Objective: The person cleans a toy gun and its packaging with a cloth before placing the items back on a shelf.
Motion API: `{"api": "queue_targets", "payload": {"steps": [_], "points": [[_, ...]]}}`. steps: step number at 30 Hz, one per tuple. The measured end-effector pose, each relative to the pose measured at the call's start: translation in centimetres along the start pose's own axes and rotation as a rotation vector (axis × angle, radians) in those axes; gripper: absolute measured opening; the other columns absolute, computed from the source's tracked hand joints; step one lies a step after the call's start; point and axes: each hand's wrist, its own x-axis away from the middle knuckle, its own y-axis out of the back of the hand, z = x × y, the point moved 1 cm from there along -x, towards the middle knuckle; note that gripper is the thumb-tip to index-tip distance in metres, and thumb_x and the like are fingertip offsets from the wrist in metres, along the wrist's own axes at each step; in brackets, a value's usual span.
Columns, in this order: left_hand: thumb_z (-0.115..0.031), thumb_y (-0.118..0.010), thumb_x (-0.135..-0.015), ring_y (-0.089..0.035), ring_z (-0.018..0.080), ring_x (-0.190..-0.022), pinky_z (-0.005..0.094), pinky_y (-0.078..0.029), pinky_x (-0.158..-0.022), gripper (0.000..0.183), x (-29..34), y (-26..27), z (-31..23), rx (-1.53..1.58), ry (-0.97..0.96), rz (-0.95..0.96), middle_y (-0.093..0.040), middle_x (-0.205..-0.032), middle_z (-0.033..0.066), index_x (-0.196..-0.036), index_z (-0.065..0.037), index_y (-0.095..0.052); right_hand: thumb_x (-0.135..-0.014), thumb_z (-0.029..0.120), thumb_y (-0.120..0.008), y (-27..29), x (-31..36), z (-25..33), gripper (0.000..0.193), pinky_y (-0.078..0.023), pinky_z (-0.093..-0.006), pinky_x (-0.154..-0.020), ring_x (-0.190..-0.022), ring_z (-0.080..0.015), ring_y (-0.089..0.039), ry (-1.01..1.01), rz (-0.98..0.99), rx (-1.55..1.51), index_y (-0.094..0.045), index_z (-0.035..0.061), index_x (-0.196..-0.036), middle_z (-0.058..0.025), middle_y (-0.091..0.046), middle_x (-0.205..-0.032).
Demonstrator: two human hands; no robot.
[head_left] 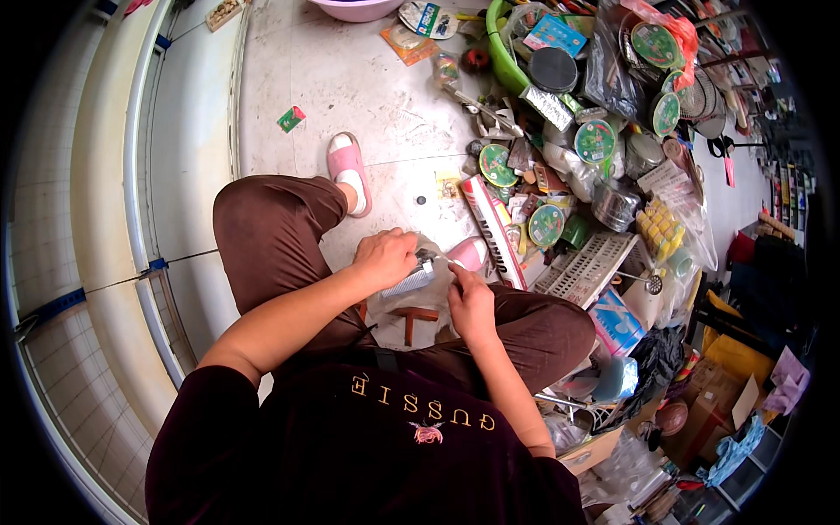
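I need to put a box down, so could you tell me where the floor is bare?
Bare floor lies beyond the pink slipper, between the white rail and the goods pile; only a small green card lies there. Right of the knees it is crowded.

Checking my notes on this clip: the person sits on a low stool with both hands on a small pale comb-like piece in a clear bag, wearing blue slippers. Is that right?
Not quite: the slippers are pink with white, not blue, as the head view shows. The rest holds: left hand and right hand both work at the small pale ribbed piece over the clear bag, above a low wooden stool.
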Motion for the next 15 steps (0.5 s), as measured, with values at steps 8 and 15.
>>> {"api": "queue_targets", "payload": {"steps": [8, 15], "points": [[-0.044, -0.065, -0.072, -0.061, 0.0328, -0.087, 0.0436, -0.048, -0.074, 0.047, 1.3, 1.0, -0.3, -0.153, 0.057, 0.179, -0.061, -0.090, 0.0169, -0.098, -0.006, -0.055, -0.078, 0.001, -0.055, 0.1, -1.3, 1.0, 0.036, -0.047, -0.0369, -0.073, -0.079, -0.0320, -0.060, -0.023, -0.013, -0.093, -0.059, 0.0019, -0.114, -0.0181, -0.060, -0.085], [-0.032, -0.061, -0.077, -0.063, 0.0329, -0.078, 0.0428, -0.050, -0.067, 0.031, 2.6, 0.1, -0.4, -0.244, -0.053, 0.240, -0.063, -0.083, 0.0157, -0.088, -0.003, -0.059, -0.079, 0.002, -0.058, -0.5, -1.9, 1.9, 0.034, -0.047, -0.0321, -0.071, -0.075, -0.0252, -0.060, -0.043, 0.024, -0.227, -0.060, 0.0023, -0.112, -0.0159, -0.061, -0.084]]}}
